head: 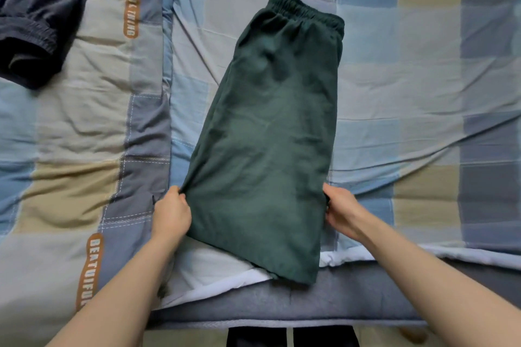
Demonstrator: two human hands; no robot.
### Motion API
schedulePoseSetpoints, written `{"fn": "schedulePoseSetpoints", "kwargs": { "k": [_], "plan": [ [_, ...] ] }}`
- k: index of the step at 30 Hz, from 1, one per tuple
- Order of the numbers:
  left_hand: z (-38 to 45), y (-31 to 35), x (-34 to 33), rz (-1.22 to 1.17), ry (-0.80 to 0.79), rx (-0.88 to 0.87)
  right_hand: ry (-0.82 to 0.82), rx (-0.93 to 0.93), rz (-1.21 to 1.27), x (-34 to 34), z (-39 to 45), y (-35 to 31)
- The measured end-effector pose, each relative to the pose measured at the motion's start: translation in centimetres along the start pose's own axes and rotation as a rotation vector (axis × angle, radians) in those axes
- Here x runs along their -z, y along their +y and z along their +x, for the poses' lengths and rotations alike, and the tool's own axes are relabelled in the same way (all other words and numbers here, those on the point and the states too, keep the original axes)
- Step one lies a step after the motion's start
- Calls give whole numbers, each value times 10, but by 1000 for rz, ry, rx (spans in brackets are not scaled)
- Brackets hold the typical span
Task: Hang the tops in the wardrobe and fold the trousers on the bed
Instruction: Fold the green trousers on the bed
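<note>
The left hand (pixel 172 213) is pinching the green trousers' (pixel 270 132) left edge. The right hand (pixel 342 210) is curling its fingers on the right edge, near the bed's (pixel 423 79) near side.

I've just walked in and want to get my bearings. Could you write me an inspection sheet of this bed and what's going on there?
Surface: checked bedsheet in blue, grey and tan, creased; matching quilt on the left.
Job's things: green trousers lie flat, folded lengthwise, elastic waistband at the far end, hem overhanging the near edge.
Clutter: dark garment crumpled at the top left corner.
Grippers: left hand grips the trousers' left edge; right hand grips their right edge.
Cables: nothing seen.
Surroundings: grey mattress edge at the near side; no wardrobe in view.
</note>
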State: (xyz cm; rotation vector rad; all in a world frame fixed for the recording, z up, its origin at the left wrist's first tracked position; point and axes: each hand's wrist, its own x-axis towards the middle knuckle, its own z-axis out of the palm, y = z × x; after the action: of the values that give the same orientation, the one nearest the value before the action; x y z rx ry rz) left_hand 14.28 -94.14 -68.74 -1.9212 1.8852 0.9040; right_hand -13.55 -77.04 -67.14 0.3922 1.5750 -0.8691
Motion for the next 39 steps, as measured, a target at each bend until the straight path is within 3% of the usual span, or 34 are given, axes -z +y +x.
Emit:
{"fn": "schedulePoseSetpoints", "kwargs": {
  "k": [3,6,8,12,14,20,23,25,28,31,35,39],
  "plan": [
    [-1,3,4,-57,-36,63,-127,-71,-34,3,-8,8],
    [-5,4,9,-70,-45,60,-85,-5,13,11,-14,12],
    [-6,1,7,-68,-41,53,9,74,38,21,-13,16],
    [-9,1,-1,-99,-1,69,402,177,66,48,-6,19],
    [-12,1,-3,-109,14,98,458,201,112,57,-8,21],
    [-17,-9,-6,-253,67,177,42,-78,13,32,-14,29],
    [-23,-16,-7,-287,52,129,-38,-118,100,20,-13,27],
    [-24,-16,-6,-302,59,104,57,-39,66,17,-12,28],
    [-24,-18,-6,-265,64,56,326,111,48,34,-11,31],
    [-28,-19,-9,-213,67,32,471,115,116,61,-12,32],
    [-31,-22,-15,-269,61,130,218,46,245,48,-21,38],
    [-41,-23,-18,-391,65,195,-115,-53,170,33,-34,64]
  ]
}}
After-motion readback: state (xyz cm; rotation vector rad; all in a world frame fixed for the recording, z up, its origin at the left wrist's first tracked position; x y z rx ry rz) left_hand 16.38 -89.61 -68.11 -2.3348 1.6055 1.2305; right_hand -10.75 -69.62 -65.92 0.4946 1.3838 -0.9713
